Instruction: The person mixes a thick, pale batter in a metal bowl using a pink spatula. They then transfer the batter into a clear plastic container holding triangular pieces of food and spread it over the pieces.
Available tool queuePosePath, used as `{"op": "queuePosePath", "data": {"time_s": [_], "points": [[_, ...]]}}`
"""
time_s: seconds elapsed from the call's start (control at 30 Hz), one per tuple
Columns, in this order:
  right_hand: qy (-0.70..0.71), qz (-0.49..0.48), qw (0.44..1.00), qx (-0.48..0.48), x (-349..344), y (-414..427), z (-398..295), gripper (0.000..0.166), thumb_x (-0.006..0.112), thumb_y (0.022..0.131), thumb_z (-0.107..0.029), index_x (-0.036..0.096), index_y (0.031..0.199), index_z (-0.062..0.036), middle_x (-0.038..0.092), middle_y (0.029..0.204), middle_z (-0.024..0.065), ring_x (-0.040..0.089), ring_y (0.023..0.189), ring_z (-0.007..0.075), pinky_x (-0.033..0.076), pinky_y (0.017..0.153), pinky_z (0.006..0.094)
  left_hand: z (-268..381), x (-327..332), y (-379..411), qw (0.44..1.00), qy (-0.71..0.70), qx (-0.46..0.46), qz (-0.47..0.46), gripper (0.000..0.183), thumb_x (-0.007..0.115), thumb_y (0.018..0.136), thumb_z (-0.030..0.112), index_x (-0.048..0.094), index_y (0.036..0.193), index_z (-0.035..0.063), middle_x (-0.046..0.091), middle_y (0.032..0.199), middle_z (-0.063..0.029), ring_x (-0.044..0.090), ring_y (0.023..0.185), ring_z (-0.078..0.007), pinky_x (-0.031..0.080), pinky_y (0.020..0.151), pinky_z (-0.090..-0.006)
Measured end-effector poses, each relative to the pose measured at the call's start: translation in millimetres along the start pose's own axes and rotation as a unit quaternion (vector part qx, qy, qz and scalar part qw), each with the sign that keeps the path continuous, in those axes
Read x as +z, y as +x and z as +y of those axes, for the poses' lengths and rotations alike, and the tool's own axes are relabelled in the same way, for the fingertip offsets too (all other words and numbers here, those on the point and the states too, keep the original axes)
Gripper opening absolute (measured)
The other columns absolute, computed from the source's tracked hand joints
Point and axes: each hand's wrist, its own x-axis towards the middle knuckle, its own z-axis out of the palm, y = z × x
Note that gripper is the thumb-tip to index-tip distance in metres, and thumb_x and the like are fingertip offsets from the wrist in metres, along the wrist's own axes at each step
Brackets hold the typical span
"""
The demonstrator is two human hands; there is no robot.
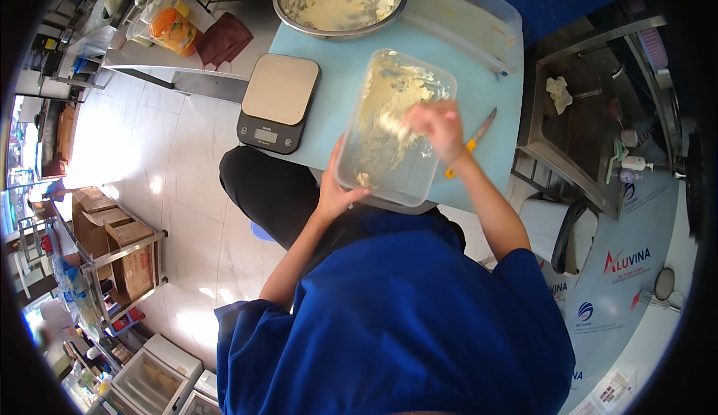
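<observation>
A translucent plastic tub (399,199), smeared inside with a pale, creamy mass (392,100), lies before me on the light blue table. My left hand (338,187) grips its near left corner, thumb over the rim. Over the tub's right side is my right hand (440,126), blurred, with its fingers bent at the pale mass; whether it holds something cannot be made out. Beyond the tub, a steel bowl (339,32) contains more of the pale mass. A knife with a yellow handle (471,146) rests just right of the tub.
A digital kitchen scale (280,89) stands left of the tub. A larger plastic container (465,19) lies at the back right. Farther right is a steel sink (583,129) with a crumpled cloth (559,95). A dark red cloth (224,39) lies on the steel counter (140,58) at left.
</observation>
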Motion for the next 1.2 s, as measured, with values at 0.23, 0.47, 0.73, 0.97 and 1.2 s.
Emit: {"op": "queuePosePath", "data": {"time_s": [0.23, 0.47, 0.73, 0.97, 1.2], "points": [[-0.124, 0.094, 0.988, -0.024, -51.8, 14.1, 13.0, 0.046, 0.048, 0.093, -0.015, 0.029, 0.053, -0.0063, 0.029, 0.049, -0.0021, 0.025, 0.048, 0.0095, 0.024, 0.047, 0.0295, 5.7, 4.4, -3.0, 1.0, 0.003, -0.007, 0.017, 0.099, 0.075, 0.072, 0.032, 0.019, 0.146, -0.0013, 0.033, 0.145, -0.0162, 0.035, 0.133, -0.0269, 0.029, 0.108, -0.0393], [0.006, 0.161, 0.986, 0.052, -2.8, -32.1, 35.0, 0.045, 0.047, 0.093, -0.014, 0.028, 0.052, -0.0075, 0.03, 0.049, -0.0012, 0.026, 0.048, 0.0099, 0.037, 0.055, 0.0292, -2.9, 5.4, -7.3, 0.999, -0.04, -0.001, 0.022, 0.108, 0.078, 0.071, 0.046, 0.016, 0.146, -0.0002, 0.028, 0.147, -0.0156, 0.032, 0.134, -0.0272, 0.028, 0.109, -0.0404], [0.238, 0.109, 0.955, 0.137, 43.0, -45.3, 21.5, 0.045, 0.041, 0.094, -0.015, 0.027, 0.052, -0.01, 0.026, 0.047, 0.0001, 0.026, 0.047, 0.0122, 0.032, 0.05, 0.0304, -9.4, -3.8, -4.3, 1.0, -0.004, 0.01, -0.006, 0.12, 0.087, 0.058, 0.043, 0.018, 0.146, 0.0005, 0.03, 0.147, -0.014, 0.033, 0.135, -0.0256, 0.029, 0.109, -0.0397], [0.239, 0.191, 0.948, 0.086, 17.7, -12.8, 3.3, 0.036, 0.043, 0.093, -0.019, 0.035, 0.06, -0.0106, 0.033, 0.058, 0.0003, 0.031, 0.056, 0.0137, 0.039, 0.061, 0.0304, -0.3, 1.2, -1.6, 1.0, -0.019, 0.006, 0.003, 0.118, 0.089, 0.056, 0.034, 0.021, 0.146, 0.0004, 0.035, 0.145, -0.0142, 0.037, 0.133, -0.0251, 0.031, 0.108, -0.0383], [-0.287, 0.036, 0.956, 0.054, -0.4, -35.4, -33.7, 0.007, 0.054, 0.088, -0.006, 0.058, 0.086, -0.0002, 0.056, 0.08, 0.0043, 0.051, 0.068, 0.0168, 0.042, 0.073, 0.0275, 25.8, -16.8, -9.3, 0.953, 0.196, -0.047, 0.228, 0.058, 0.072, 0.081, 0.014, 0.044, 0.13, -0.0016, 0.054, 0.126, -0.0143, 0.056, 0.108, -0.0236, 0.046, 0.089, -0.0343]]}}
